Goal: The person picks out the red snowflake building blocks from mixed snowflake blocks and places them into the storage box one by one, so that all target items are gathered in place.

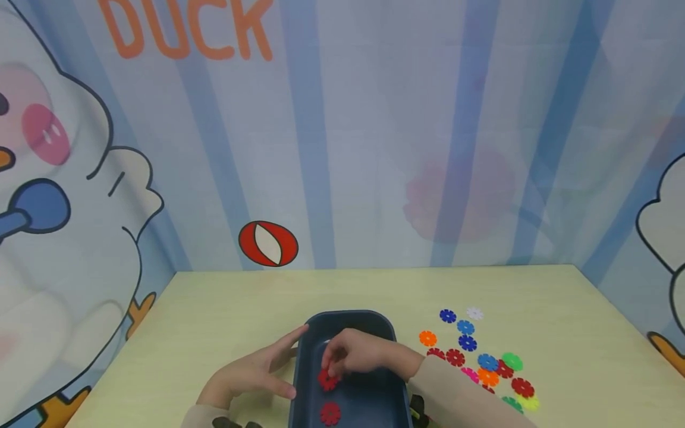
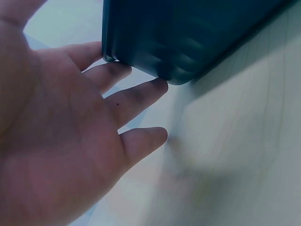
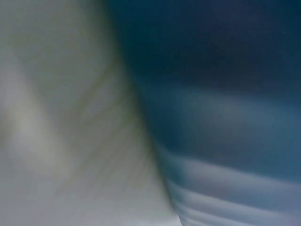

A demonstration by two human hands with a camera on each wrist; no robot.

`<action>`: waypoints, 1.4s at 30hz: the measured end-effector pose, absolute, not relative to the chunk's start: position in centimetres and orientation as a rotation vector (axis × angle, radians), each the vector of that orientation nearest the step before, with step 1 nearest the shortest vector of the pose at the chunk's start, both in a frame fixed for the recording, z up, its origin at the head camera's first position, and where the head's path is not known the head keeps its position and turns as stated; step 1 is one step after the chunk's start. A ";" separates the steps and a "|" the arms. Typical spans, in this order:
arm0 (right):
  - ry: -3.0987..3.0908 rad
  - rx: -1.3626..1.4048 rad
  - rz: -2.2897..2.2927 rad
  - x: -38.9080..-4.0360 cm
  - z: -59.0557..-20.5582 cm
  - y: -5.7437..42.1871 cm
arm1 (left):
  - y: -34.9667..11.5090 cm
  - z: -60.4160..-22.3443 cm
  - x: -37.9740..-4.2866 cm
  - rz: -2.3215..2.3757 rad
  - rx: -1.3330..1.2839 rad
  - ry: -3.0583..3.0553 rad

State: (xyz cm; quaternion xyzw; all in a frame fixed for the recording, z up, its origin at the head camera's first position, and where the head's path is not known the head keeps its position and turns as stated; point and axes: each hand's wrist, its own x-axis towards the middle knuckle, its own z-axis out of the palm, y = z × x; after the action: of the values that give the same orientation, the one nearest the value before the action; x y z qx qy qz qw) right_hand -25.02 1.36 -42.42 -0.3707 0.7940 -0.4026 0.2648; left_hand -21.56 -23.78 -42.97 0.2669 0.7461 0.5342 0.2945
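A dark blue tray [image 1: 398, 380] lies on the table in front of me. My left hand [image 1: 251, 371] rests against its left side with spread fingers; in the left wrist view, fingertips touch the wall of the tray [image 2: 150, 37]. Inside the tray, my right hand [image 1: 355, 353] pinches a red notched plastic disc [image 1: 328, 380] between thumb and fingers. A second red disc [image 1: 330, 414] lies flat on the tray floor, nearer to me. The right wrist view is blurred and shows neither the fingers nor the disc.
To the tray's right, several loose notched discs lie scattered on the pale table [image 1: 241, 309], among them a blue disc [image 1: 467, 343], an orange disc [image 1: 427, 338] and a green disc [image 1: 512, 361]. My right forearm partly covers them. A printed curtain [image 1: 374, 148] stands behind the table.
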 end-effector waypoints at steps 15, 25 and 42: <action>2.228 -0.960 -0.980 -24.8 -42.3 1.0 | -24.0 -43.1 -21.6 1.417 0.696 1.983; 2.229 -0.949 -1.000 -24.9 -42.4 1.3 | -23.9 -43.1 -21.7 1.411 0.725 1.994; 2.245 -1.072 -1.142 -25.2 -39.0 4.6 | -23.8 -43.1 -21.5 1.411 0.712 2.009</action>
State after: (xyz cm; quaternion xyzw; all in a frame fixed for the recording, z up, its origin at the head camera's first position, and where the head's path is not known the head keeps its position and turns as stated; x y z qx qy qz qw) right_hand -25.18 4.64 -39.02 -0.3837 0.8035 -0.4085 0.2006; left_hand -21.52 -23.80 -43.07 0.2668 0.7525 0.5286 0.2883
